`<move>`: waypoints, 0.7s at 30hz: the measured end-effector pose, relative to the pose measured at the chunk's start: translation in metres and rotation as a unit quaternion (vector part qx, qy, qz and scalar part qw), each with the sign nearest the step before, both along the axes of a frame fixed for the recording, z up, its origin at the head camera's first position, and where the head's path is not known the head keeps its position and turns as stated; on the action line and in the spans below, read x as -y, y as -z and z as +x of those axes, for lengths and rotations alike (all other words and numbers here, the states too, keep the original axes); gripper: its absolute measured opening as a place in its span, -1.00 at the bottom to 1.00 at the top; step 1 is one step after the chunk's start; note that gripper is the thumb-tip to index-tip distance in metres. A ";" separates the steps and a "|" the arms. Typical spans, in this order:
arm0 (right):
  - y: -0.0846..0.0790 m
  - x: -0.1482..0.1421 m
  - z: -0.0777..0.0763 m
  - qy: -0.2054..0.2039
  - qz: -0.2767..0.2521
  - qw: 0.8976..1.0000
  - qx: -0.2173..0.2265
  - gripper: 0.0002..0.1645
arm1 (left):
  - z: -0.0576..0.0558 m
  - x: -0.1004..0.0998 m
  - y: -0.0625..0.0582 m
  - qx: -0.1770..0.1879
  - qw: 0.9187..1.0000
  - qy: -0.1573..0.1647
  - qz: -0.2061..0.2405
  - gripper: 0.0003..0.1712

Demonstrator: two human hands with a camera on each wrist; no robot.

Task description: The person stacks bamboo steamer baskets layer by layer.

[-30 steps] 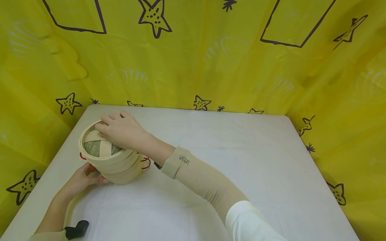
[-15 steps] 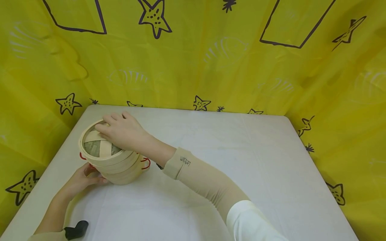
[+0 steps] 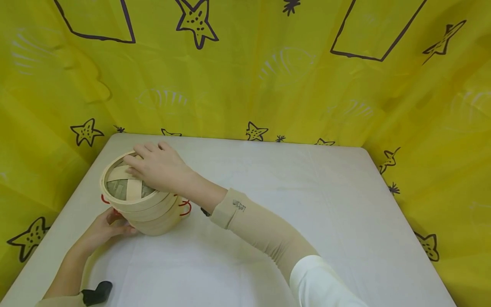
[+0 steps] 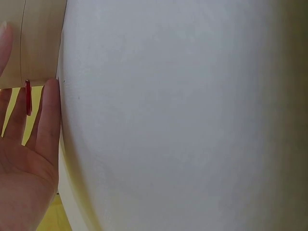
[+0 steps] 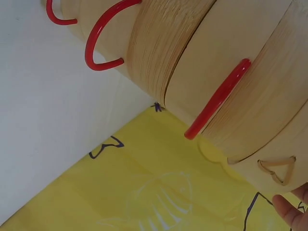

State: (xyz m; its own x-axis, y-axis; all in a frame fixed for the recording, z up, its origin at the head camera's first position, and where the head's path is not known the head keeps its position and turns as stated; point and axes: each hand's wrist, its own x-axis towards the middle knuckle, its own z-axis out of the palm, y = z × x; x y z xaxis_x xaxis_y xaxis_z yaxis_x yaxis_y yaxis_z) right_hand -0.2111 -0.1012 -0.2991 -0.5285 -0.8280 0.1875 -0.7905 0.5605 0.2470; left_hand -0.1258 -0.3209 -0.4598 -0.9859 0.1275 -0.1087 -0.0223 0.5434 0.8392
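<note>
A stacked bamboo steamer [image 3: 157, 221] with red loop handles stands at the left of the white table. Its lid [image 3: 134, 187], woven with green leaf and pale crossing strips, sits on top. My right hand [image 3: 159, 164] reaches over the lid with bent fingers gripping its far right part; the fingertips are partly hidden. In the right wrist view, a finger [image 5: 287, 211] shows right at the lid's edge. My left hand [image 3: 101, 228] touches the lower near-left side. In the left wrist view, its extended fingers [image 4: 49, 120] lie along the steamer near a red handle [image 4: 28, 98].
The white-covered table [image 3: 268, 221] stretches to the right of the steamer. A yellow curtain [image 3: 230, 85] with starfish and fish drawings encloses its back and sides. A black wrist mount [image 3: 97, 292] is strapped to my left forearm.
My right hand and forearm have shifted slightly to the right over the lid. The left hand and the steamer's lower tiers look the same.
</note>
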 end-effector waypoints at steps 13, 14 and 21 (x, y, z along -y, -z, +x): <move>-0.005 -0.026 -0.006 0.011 -0.006 1.000 0.025 -0.54 | 0.000 -0.002 -0.001 -0.001 1.000 0.000 0.002 -0.20; -0.005 -0.029 -0.007 0.012 -0.011 1.000 0.026 -0.55 | 0.000 -0.003 -0.001 -0.002 1.000 -0.001 -0.003 -0.20; -0.005 -0.053 -0.009 0.008 -0.050 0.998 0.021 -0.60 | 0.000 -0.004 -0.001 -0.002 1.000 -0.005 -0.008 -0.22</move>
State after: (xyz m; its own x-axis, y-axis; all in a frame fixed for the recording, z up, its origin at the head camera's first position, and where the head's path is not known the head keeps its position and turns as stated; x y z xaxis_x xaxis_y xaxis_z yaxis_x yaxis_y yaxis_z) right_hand -0.2202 -0.0483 -0.2943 -0.5499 -0.7979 0.2468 -0.7901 0.5928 0.1559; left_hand -0.1262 -0.3172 -0.4584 -0.9875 0.1161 -0.1066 -0.0241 0.5573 0.8299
